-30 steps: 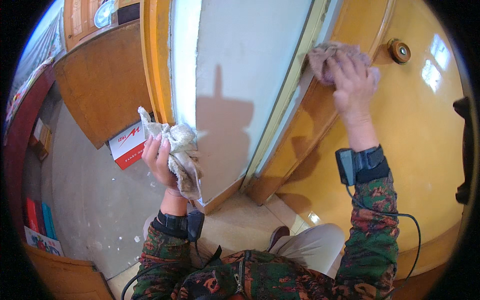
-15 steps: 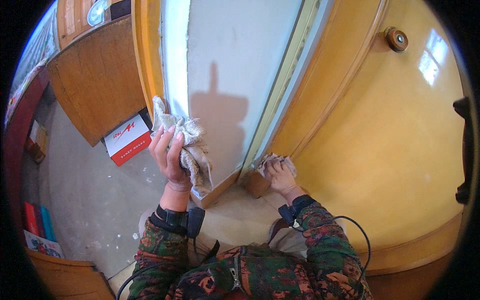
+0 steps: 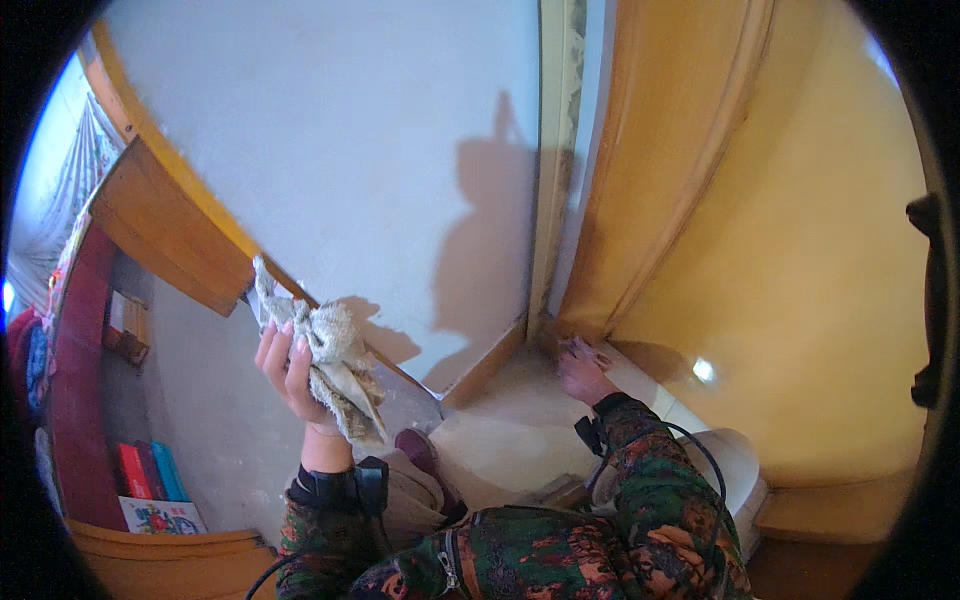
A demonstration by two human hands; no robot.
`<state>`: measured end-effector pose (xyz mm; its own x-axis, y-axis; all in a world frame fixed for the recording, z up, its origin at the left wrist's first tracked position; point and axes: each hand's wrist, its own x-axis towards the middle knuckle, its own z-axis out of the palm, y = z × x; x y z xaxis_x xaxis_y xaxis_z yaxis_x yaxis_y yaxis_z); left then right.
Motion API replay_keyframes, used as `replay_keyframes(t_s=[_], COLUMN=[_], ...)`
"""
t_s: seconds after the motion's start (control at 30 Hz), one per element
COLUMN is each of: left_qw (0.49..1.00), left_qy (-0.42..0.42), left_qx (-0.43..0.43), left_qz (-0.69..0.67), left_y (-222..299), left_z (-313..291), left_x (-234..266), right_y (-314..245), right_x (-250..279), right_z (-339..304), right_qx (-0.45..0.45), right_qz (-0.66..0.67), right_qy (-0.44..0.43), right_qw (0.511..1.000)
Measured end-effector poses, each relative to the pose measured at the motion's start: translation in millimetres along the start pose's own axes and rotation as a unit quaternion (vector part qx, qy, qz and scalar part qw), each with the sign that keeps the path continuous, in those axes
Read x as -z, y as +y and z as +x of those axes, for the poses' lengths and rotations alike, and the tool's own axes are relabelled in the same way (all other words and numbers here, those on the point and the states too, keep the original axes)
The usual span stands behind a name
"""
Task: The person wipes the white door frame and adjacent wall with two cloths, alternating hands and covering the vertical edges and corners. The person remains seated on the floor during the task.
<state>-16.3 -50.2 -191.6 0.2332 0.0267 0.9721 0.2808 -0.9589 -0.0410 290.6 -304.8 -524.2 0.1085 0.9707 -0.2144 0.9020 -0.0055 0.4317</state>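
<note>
The left hand is holding up a crumpled grey rag, fingers clamped around its middle, the loose ends hanging down and poking up, so its long axis is running roughly upright. It is hovering in front of the pale wall, well apart from the yellow door. The right hand is reaching low, down at the foot of the door frame, pressing at the corner where frame meets floor; something pale may be under its fingers, but whether they are closed I cannot tell. That corner is lying to the right of the rag and lower, so the right hand is the nearer one by far.
</note>
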Motion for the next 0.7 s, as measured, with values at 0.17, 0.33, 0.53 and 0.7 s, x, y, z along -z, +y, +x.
replay_keyframes(t_s=[0.17,0.33,0.53,0.7], left_qw=[0.998,0.999,1.000,0.997], left_qy=[-0.043,-0.033,0.017,0.066], left_qx=[-0.030,-0.015,0.023,0.047], left_qz=[0.023,0.022,-0.001,-0.021], left_y=[-7,-8,5,16], left_z=[-4,-8,0,6], left_x=[6,4,-3,-8], right_y=[-18,-22,2,53], right_x=[-17,-21,34,182], right_z=[-8,-6,-9,-23], right_qx=[-0.078,-0.143,-0.164,-0.170], right_qz=[0.095,0.146,0.089,-0.002], right_qy=[0.093,0.013,0.055,0.226], right_qw=[0.988,0.979,0.981,0.959])
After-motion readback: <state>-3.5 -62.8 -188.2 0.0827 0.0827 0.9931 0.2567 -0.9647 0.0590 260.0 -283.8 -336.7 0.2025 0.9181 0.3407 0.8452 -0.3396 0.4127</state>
